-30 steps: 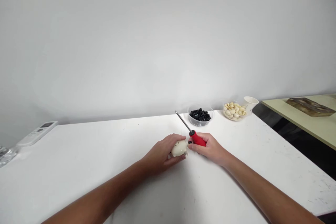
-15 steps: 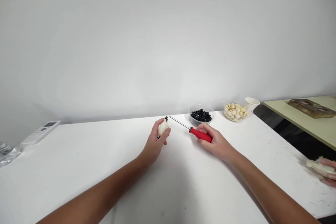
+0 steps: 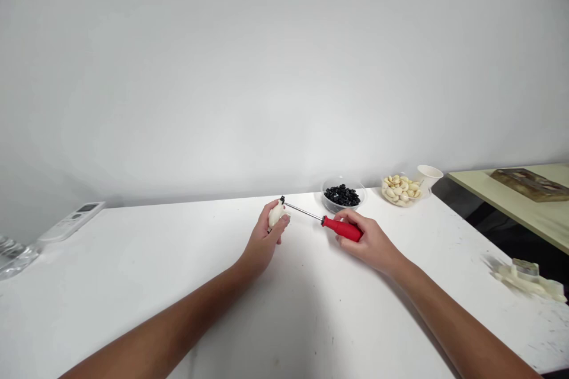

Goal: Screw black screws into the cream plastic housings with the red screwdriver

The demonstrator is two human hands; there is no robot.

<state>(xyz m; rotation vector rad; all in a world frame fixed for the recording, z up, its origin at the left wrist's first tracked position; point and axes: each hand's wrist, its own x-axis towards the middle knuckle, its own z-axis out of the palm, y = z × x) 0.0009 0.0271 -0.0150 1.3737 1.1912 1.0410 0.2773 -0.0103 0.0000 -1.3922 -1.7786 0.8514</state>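
Steadying the cream piece (image 3: 274, 217) over the tabletop (image 3: 178, 243), the left hand (image 3: 261, 244) clamps it; the right hand (image 3: 372, 243) is wrapped around the screwdriver (image 3: 341, 228), its tip (image 3: 287, 205) by the piece's black end (image 3: 283, 199), contact unclear. Seemingly a lining-up step; the next move calls for careful aim.

A plain pale-grey wall (image 3: 267, 71) rose behind the far edge of a white table (image 3: 146, 260), which bore dark marks at right. Beyond a dark gap (image 3: 489, 222) stood a pale-green table (image 3: 524, 208). Soft light brightened the wall's middle; a shadow lay on the white table's near part.
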